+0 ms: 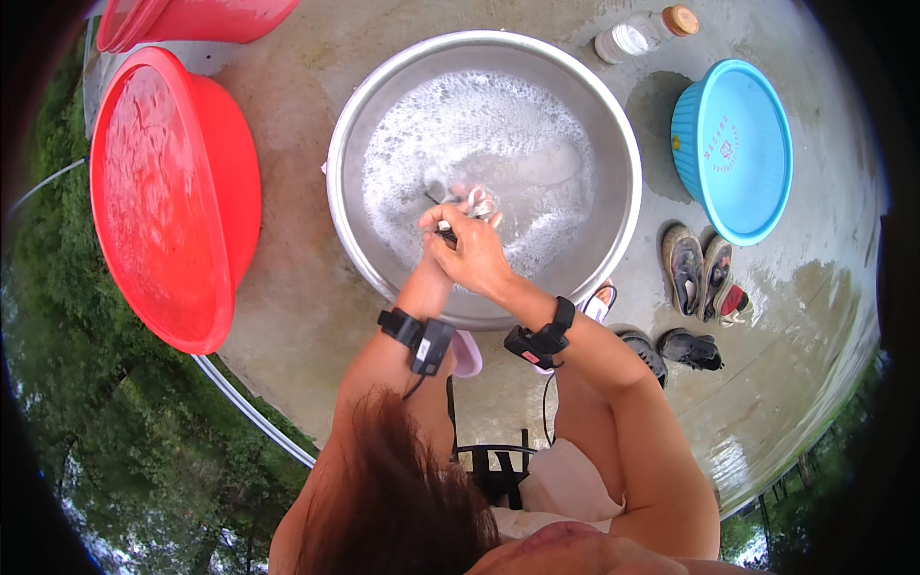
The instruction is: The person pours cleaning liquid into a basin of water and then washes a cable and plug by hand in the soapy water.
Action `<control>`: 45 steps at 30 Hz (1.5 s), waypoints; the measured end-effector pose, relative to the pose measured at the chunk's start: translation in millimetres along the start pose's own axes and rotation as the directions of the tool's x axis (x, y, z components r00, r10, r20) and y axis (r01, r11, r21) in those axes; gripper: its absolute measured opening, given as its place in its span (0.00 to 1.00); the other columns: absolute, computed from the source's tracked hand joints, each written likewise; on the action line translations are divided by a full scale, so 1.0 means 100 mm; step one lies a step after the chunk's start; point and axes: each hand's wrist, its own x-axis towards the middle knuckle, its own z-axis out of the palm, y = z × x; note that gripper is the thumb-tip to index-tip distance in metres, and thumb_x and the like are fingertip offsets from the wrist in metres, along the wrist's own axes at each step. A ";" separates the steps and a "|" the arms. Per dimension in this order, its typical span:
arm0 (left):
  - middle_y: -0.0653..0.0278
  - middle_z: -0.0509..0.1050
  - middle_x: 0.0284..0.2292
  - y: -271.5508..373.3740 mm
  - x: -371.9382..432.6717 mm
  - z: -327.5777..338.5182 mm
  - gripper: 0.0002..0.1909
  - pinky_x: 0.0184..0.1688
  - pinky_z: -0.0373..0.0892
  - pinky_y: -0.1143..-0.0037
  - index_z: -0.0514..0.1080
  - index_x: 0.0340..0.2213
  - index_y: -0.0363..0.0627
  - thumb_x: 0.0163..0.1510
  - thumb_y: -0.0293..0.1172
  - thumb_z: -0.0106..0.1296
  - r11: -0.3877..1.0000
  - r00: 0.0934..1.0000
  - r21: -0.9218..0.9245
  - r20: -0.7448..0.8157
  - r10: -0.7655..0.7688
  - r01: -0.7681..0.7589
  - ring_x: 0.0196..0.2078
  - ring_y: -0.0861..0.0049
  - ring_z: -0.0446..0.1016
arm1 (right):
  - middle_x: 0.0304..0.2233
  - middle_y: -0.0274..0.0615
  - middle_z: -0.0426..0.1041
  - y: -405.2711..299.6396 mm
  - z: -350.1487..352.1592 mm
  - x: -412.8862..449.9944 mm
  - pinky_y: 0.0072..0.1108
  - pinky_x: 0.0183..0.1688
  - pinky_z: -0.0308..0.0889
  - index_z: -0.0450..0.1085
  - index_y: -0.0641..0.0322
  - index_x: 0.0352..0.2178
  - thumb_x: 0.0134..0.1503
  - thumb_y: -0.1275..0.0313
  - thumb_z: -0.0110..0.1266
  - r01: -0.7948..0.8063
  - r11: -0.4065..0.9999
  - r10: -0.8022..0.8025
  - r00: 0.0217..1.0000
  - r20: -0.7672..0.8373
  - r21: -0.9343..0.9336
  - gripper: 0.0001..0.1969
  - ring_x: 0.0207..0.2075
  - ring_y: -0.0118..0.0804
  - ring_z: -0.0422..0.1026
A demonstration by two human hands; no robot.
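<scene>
A large round metal basin (627,194) of foamy water (467,108) stands before me. Over its near half my two hands meet, a strap with a small black box on each wrist. My right hand (471,244) has its fingers curled on a small bundle of white and dark strands (478,205), too small and wet to name surely. My left hand (438,251) is mostly covered by the right one, beneath the same bundle; its grip cannot be seen fully.
A red plastic tub (241,158) of water is at left, another red tub (208,18) above it. At right are a blue plastic basin (747,151), a glass jar with a cork-coloured lid (636,37), and several dark shoes (683,266) on wet concrete.
</scene>
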 end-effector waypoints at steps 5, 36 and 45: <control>0.62 0.69 0.49 -0.28 0.00 0.68 0.18 0.58 0.63 0.64 0.64 0.52 0.48 0.65 0.38 0.35 0.999 0.961 -0.031 -0.276 0.010 -0.020 0.53 0.68 0.67 | 0.36 0.50 0.73 0.39 -0.42 0.35 0.40 0.42 0.64 0.70 0.56 0.42 0.55 0.74 0.46 -0.028 0.971 -0.011 0.986 -0.166 -0.236 0.13 0.38 0.52 0.71; 0.63 0.64 0.58 -0.14 -0.15 0.72 0.24 0.63 0.55 0.69 0.61 0.57 0.48 0.66 0.47 0.33 0.994 0.971 0.031 -0.219 -0.098 0.107 0.62 0.71 0.58 | 0.52 0.50 0.69 0.62 -0.78 0.50 0.40 0.47 0.67 0.75 0.49 0.44 0.61 0.60 0.46 -0.451 0.882 0.459 0.888 0.031 -0.136 0.15 0.47 0.57 0.71; 0.57 0.58 0.59 -0.07 -0.07 0.50 0.34 0.55 0.59 0.45 0.66 0.49 0.48 0.53 0.63 0.50 0.970 0.658 0.004 -0.735 -0.163 0.245 0.59 0.50 0.59 | 0.41 0.61 0.74 1.14 -0.52 0.34 0.36 0.46 0.69 0.70 0.60 0.47 0.55 0.48 0.54 -0.265 0.963 0.267 0.928 -0.260 0.043 0.28 0.43 0.52 0.74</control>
